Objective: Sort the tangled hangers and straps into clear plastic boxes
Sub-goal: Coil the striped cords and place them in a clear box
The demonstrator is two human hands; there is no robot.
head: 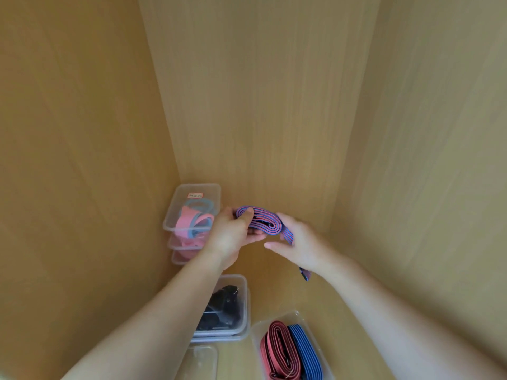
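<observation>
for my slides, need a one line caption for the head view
Left hand and right hand hold a coiled red-and-blue striped strap inside a wooden cabinet, beside clear boxes of sorted straps.

Inside a wooden cabinet, the left hand (231,234) grips a coiled red-and-blue striped strap (263,222) while the right hand (300,242) holds its loose tail above clear plastic boxes (248,305).

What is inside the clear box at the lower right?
Two coiled straps lie side by side in the clear box: a red strap and a blue strap. The picture's edge cuts off its near end; that part is unseen.
</observation>
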